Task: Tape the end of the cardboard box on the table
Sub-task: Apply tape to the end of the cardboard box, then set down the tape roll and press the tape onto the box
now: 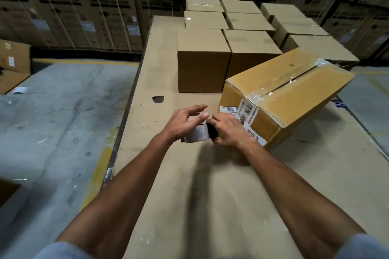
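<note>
A yellowish cardboard box (294, 92) lies on the cardboard-covered table (189, 195), turned at an angle. Clear tape runs along its top seam and over the near end, which carries white labels. Just in front of that end, a roll of clear tape (196, 135) in a black dispenser is held between both hands. My right hand (228, 130) grips the black dispenser part. My left hand (185, 121) rests on top of the roll, thumb at the tape's edge, with the other fingers spread.
Several plain brown boxes (203, 61) stand in rows at the back of the table, close behind the yellowish box. A dark hole (158, 99) marks the table surface. The table's left edge (126, 115) drops to a concrete floor. Large stacked cartons (84, 12) line the back wall.
</note>
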A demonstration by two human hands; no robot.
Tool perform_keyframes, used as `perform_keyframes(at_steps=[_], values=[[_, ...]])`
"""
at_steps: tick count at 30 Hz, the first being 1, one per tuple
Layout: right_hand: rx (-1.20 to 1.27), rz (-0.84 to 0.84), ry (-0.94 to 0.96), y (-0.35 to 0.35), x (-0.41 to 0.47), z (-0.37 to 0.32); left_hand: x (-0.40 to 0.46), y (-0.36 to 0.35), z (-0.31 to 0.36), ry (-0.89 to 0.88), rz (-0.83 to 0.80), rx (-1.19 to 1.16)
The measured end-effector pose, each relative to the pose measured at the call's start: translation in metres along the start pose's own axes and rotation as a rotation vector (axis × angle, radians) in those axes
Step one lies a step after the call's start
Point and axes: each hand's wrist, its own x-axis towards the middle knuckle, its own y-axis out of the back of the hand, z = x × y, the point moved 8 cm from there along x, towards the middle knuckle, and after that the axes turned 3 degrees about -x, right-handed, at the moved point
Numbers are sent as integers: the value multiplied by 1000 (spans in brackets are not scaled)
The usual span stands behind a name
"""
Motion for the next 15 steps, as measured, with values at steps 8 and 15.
perform_keyframes(at_steps=[8, 15], values=[[237, -139, -126, -77, 25, -23, -27, -22, -69, -172, -63, 707], [396, -176, -190, -114, 39, -56, -43, -23, -119, -163, -44, 848]])
